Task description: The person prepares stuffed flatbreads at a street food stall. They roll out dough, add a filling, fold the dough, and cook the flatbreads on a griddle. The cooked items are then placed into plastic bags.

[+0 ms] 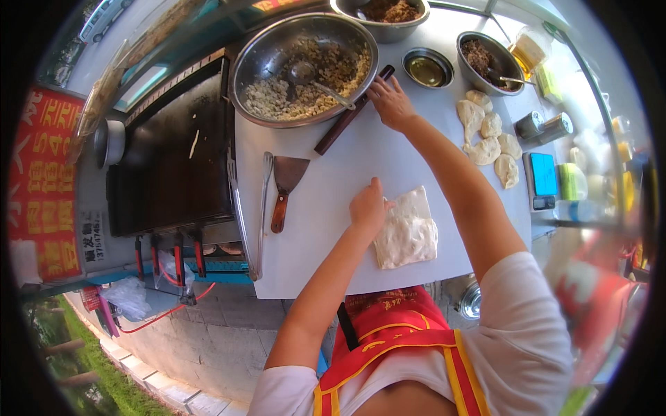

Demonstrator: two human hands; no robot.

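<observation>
My left hand is by the upper left edge of a folded piece of dough, its thumb touching that edge. Whether it pinches the dough I cannot tell. The dough lies flat, glossy and roughly rectangular near the front of the white worktop. Farther up, my right hand has its fingers across a dark wooden rolling pin; its grip is unclear. The pin slants beside a large steel bowl of chopped filling with a ladle in it.
A griddle stands left, near metal tongs and a scraper. Dough pieces lie right, by a scale and shakers. Behind are an oil bowl and bowls of brown filling.
</observation>
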